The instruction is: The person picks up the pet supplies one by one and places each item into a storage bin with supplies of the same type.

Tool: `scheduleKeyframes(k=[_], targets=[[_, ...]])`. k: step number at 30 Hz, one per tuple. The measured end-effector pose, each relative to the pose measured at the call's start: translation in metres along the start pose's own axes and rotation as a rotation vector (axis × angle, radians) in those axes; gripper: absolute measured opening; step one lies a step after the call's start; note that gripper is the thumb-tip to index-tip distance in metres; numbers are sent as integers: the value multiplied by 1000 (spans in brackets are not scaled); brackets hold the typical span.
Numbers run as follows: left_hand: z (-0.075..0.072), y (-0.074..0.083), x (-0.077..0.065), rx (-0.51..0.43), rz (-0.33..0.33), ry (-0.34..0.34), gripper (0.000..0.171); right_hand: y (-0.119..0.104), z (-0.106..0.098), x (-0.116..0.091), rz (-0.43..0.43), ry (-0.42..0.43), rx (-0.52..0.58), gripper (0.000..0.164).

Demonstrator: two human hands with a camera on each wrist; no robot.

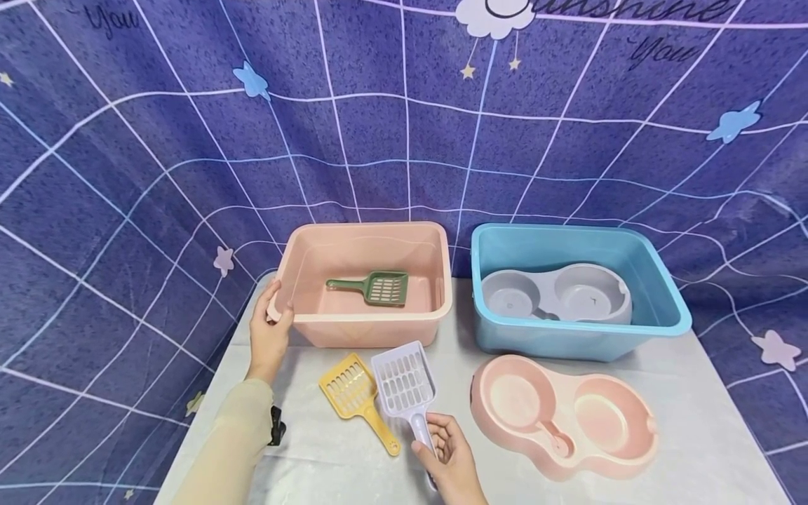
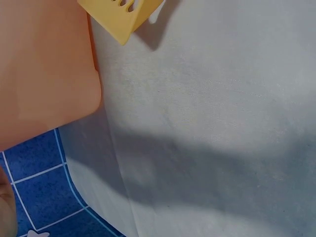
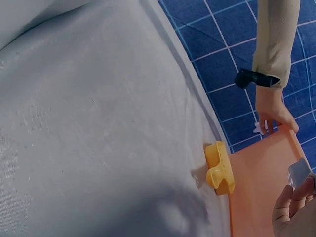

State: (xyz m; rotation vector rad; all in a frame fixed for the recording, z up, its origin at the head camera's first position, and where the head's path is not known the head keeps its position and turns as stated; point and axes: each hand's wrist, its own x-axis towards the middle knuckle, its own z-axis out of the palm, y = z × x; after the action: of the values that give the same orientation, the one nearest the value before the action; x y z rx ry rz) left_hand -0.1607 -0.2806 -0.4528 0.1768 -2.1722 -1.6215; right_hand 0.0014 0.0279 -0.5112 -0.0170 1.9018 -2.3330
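Note:
My left hand point(image 1: 269, 330) grips the left rim of a pink bin point(image 1: 369, 334), thumb over the front corner. Inside that bin lies a green litter scoop point(image 1: 371, 286). By its handle, my right hand point(image 1: 451, 456) holds a lavender litter scoop point(image 1: 419, 423), slotted end pointing toward the bin. Left of it, a yellow litter scoop point(image 1: 379, 426) rests on the table, its handle toward me. In the left wrist view only a sliver of the left hand point(image 2: 6, 207) shows. The right wrist view catches the right hand point(image 3: 296, 212) at its lower right edge.
A blue bin point(image 1: 555, 344) stands to the right with a grey double bowl point(image 1: 548, 291) in it. In front of it lies a pink double bowl point(image 1: 564, 400). A patterned blue curtain point(image 1: 435, 168) hangs behind the white table point(image 1: 315, 470).

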Motion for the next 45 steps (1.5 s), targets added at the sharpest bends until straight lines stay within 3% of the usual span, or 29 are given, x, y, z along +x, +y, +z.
scheduleKeyframes(k=[18, 45], targets=[[2, 2, 1, -29, -1, 13, 50, -11, 0, 0, -156, 47, -37, 38], [2, -2, 0, -55, 22, 19, 49, -25, -2, 3, -120, 33, -59, 40]])
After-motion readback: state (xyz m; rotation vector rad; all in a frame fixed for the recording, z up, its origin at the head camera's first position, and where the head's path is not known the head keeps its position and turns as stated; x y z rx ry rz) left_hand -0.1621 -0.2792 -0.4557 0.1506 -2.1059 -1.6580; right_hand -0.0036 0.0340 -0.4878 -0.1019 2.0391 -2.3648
